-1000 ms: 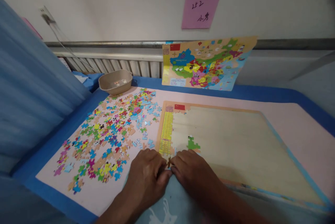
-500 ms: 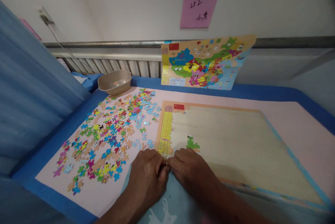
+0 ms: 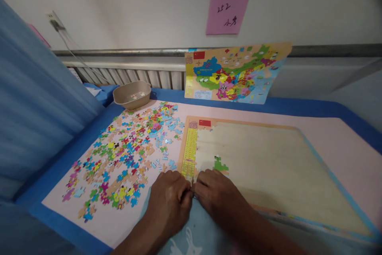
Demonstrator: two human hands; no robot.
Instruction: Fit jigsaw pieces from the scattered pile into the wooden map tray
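My left hand (image 3: pixel 170 197) and my right hand (image 3: pixel 217 192) meet at the lower left corner of the puzzle board (image 3: pixel 262 155). Both are closed, with thumbs and fingertips pinched together. Between them shows the thin pale edge of what looks like a puzzle piece (image 3: pixel 192 181); my fingers cover most of it. Just beyond, a yellow strip of joined pieces (image 3: pixel 190 147) runs along the board's left side, up to a red flag piece (image 3: pixel 204 123). A small green joined cluster (image 3: pixel 221 164) lies on the bare board beyond my right hand.
Many loose puzzle pieces (image 3: pixel 119 155) spread over pink paper (image 3: pixel 98 223) on the left. A beige basin (image 3: pixel 132 96) with a few pieces stands behind them. A colourful map picture (image 3: pixel 235 74) leans against the wall rail. A blue curtain (image 3: pixel 38 88) hangs at left.
The view has shifted very slightly. Both hands stay pinched together at the same corner, and the thin edge between them shows a little more upright.
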